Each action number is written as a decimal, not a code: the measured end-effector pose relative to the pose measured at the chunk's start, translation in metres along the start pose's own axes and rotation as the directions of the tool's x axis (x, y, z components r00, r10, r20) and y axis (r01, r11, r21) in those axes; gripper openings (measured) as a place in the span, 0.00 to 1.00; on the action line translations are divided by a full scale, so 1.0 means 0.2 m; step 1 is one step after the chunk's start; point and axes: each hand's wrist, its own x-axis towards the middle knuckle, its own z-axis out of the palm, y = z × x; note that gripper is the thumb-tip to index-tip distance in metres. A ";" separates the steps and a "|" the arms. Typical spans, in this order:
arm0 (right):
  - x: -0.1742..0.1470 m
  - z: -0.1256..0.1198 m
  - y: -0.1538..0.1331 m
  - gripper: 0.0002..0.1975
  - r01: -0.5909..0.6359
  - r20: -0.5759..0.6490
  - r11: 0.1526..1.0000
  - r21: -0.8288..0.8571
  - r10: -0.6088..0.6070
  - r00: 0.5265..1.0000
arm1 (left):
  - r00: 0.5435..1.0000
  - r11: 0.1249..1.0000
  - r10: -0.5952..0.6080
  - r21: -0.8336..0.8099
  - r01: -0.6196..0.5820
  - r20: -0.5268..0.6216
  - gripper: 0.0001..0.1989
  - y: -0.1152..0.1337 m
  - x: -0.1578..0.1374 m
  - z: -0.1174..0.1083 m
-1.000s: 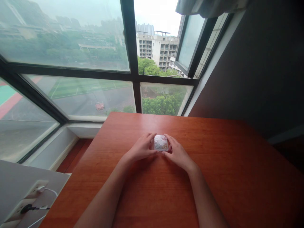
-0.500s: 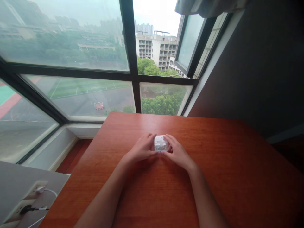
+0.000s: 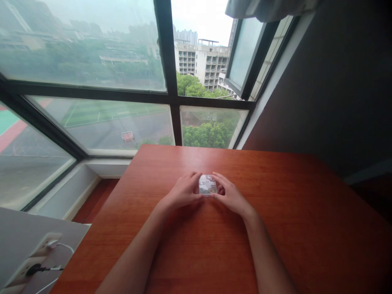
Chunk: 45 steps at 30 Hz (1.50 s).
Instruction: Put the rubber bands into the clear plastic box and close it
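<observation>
A small clear plastic box (image 3: 208,185) with whitish and yellowish contents sits between my hands at the middle of the table; what is inside is too small to make out. My left hand (image 3: 185,190) grips its left side, thumb at the near edge and fingers at the far edge. On the other side, my right hand (image 3: 228,194) holds the right edge the same way, thumb near and fingertips at the far corner. Both forearms rest low over the wood. The underside of the box is hidden.
The reddish-brown wooden table (image 3: 208,253) spreads around my hands. Windows with a dark frame (image 3: 173,98) stand behind it, one pane tilted outward. At the lower left, a wall socket (image 3: 30,269) has plugs and cables. A dark wall (image 3: 330,81) rises on the right.
The box's top looks slightly different, with its glare shifted, and my right fingers have moved very slightly. My left hand keeps its place on the box.
</observation>
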 end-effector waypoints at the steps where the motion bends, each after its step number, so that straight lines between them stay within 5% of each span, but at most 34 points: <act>1: 0.00 0.00 0.00 0.31 0.000 0.006 1.000 0.001 0.000 1.000 | 1.000 1.000 -0.002 0.001 0.002 -0.002 0.30 0.00 0.00 0.00; 14: 0.00 0.01 0.01 0.31 0.002 0.017 0.995 -0.095 0.000 1.000 | 0.999 0.998 -0.041 0.042 0.042 -0.008 0.30 0.00 0.00 0.02; 22: 0.00 0.09 0.00 0.19 -0.028 -0.230 0.922 -0.387 -0.068 0.971 | 0.974 0.980 -0.182 0.058 0.191 -0.132 0.37 0.02 0.02 0.08; 31: -0.02 0.20 -0.09 0.24 -0.152 -0.305 0.756 -0.637 -0.065 0.950 | 0.995 0.985 -0.080 -0.158 0.070 -0.061 0.31 -0.04 0.00 0.03; 36: 0.00 0.18 -0.06 0.16 -0.213 -0.372 0.747 -0.630 -0.050 0.927 | 0.992 0.982 -0.090 -0.172 0.075 -0.084 0.33 -0.05 0.01 0.05; 41: 0.03 0.06 0.03 0.14 -0.290 -0.477 0.753 -0.591 -0.037 0.878 | 0.990 0.989 -0.108 -0.108 0.097 -0.095 0.29 -0.04 0.01 0.07; 45: 0.02 -0.12 0.12 0.12 -0.445 -0.657 0.720 -0.533 -0.020 0.754 | 0.990 0.996 -0.093 -0.027 0.091 -0.101 0.26 -0.04 0.01 0.07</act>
